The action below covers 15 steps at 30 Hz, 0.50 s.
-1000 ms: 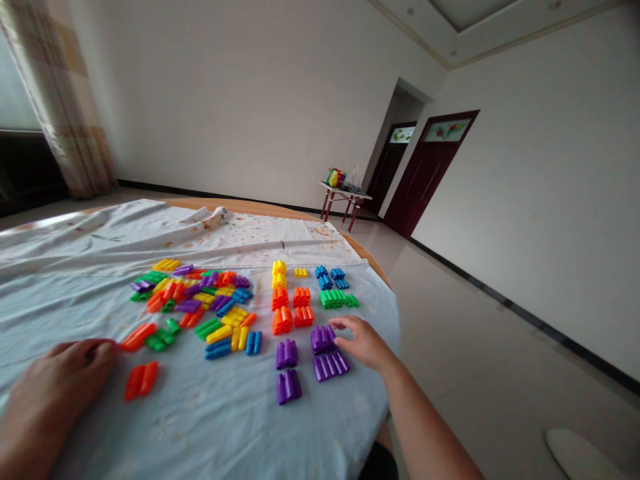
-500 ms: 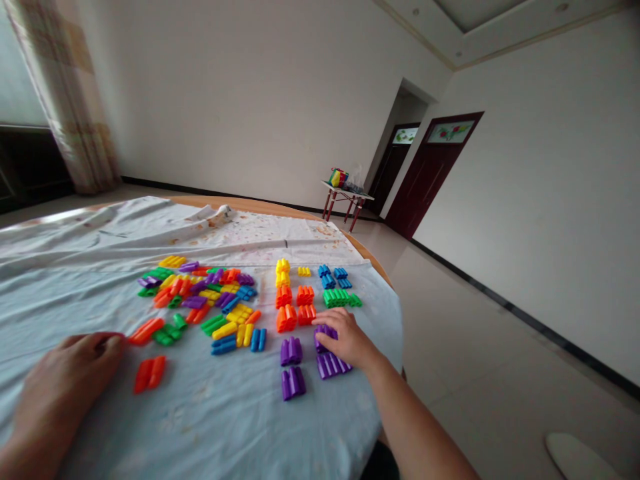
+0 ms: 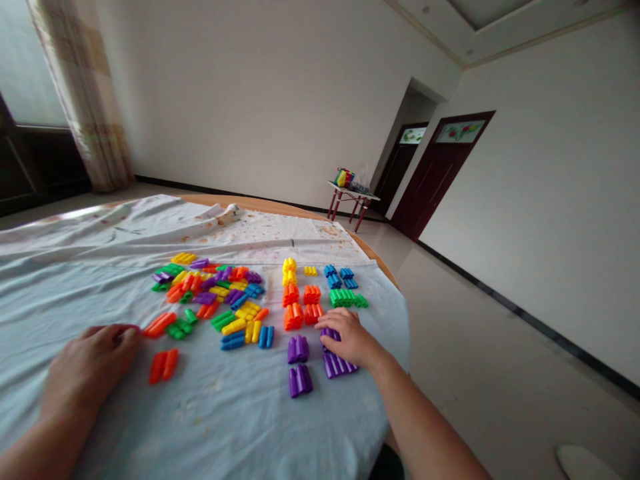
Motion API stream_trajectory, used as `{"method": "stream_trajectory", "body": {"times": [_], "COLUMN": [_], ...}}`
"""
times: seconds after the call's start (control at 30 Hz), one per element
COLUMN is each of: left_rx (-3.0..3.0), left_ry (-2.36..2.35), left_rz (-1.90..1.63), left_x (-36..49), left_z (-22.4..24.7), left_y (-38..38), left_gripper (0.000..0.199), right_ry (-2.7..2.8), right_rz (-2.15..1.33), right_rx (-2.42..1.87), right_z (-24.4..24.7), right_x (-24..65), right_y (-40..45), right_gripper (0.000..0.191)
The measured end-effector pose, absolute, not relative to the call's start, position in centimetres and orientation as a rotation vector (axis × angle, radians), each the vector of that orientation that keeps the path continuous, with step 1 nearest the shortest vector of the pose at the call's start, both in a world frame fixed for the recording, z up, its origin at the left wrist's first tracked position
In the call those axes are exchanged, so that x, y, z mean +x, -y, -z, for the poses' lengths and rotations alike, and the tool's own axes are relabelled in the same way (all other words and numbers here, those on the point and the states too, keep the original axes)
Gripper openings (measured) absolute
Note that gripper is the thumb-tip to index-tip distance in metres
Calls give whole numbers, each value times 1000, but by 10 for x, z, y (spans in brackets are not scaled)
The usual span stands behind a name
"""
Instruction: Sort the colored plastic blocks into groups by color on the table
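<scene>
My left hand [image 3: 95, 367] rests on the cloth at the left with its fingers curled together; a reddish edge shows at the fingertips, and what they hold is hidden. An orange piece [image 3: 159, 325] lies just beyond them. On the right, my right hand [image 3: 347, 333] has its thumb and fingers around a purple block [image 3: 329, 335], partly covering it. Just below is a wider purple block [image 3: 340, 365]. Two purple blocks [image 3: 299, 349] stand to the left, one nearer than the other. Orange blocks [image 3: 293, 316] sit beyond, beside the right fingertips.
A loose pile of coloured pieces [image 3: 220, 293] covers the table's middle left. Yellow [image 3: 289, 270], blue [image 3: 334, 275] and green blocks [image 3: 345, 298] are grouped at the right. An orange pair [image 3: 163, 366] lies near my left hand. A small table [image 3: 354, 195] stands far off.
The whole view has shifted, so the table and objects appear slightly further right. Both hands keep nearly the same places relative to the pieces.
</scene>
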State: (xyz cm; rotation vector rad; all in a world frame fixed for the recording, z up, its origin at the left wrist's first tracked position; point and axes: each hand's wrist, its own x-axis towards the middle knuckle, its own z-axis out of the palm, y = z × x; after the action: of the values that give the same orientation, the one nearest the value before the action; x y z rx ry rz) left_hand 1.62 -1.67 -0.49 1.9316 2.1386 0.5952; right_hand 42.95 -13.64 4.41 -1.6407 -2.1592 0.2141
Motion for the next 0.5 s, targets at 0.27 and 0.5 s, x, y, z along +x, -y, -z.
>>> {"method": "stream_trajectory", "body": {"times": [0.27,0.5], "left_rx": [1902,1920], "left_ry": [-2152,-2136], "left_rz": [-576,-620], "left_x": [19,20], "left_z": [3,1], "left_y": [19,23], "left_gripper": [51,52], "right_ry": [2384,2453], "right_rz": [-229,-212], "right_rx": [-1620,-1627], "right_z": [-43,-40], "right_x": [420,424], "right_y": [134,136], "right_gripper": [16,19]}}
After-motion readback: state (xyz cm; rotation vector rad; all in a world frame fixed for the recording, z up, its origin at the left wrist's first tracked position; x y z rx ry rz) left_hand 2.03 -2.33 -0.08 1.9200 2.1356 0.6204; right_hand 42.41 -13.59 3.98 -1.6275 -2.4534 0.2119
